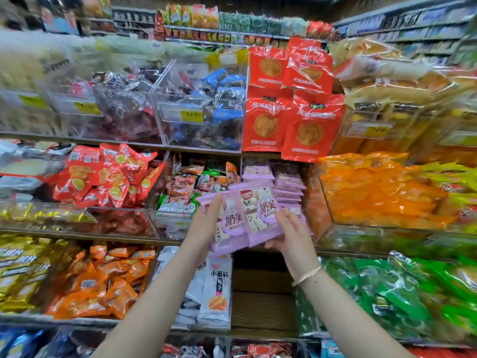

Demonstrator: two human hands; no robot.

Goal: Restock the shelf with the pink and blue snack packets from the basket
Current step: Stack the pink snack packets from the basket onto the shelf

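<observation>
Left hand and right hand are both gripping a loose fan of pink packets, one hand at each edge, holding it just in front of the middle shelf. Behind it, a pink stack is sitting in its compartment. Judgement: squaring the fan flat, then sliding it onto that stack, labels facing out, is looking safest and avoids nudging the orange bags alongside. Basket not in view.

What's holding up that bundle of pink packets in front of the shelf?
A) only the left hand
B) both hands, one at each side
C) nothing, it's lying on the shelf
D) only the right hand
B: the left hand grips the left edge of the pink packets while the right hand holds their right side, keeping them up in front of the shelf.
</observation>
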